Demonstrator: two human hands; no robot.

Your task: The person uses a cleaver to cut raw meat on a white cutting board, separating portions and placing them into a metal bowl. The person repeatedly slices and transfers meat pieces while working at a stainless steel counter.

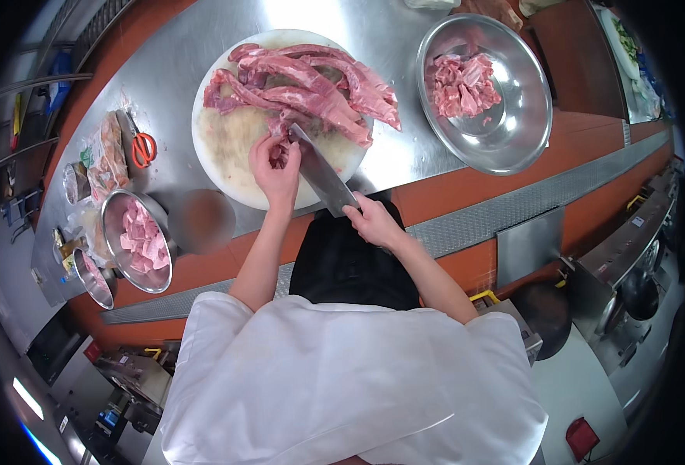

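Note:
On a round white cutting board [226, 145] lie several long strips of raw meat [301, 87]. My left hand [275, 168] grips a smaller piece of raw meat [278, 128] near the board's middle, its fingers curled around the near end. In my right hand [374, 220] is the handle of a cleaver [325, 171]. The blade slants up and left across the board, and its tip touches or nearly touches the piece beside my left fingers. My right fist covers most of the handle.
A large steel bowl [519, 133] with cut meat stands at the right. To the left are orange-handled scissors [143, 150], a packaged bag [108, 154], and a steel bowl [165, 264] of pale meat chunks beside a smaller bowl [107, 303]. All rest on a steel table [165, 75].

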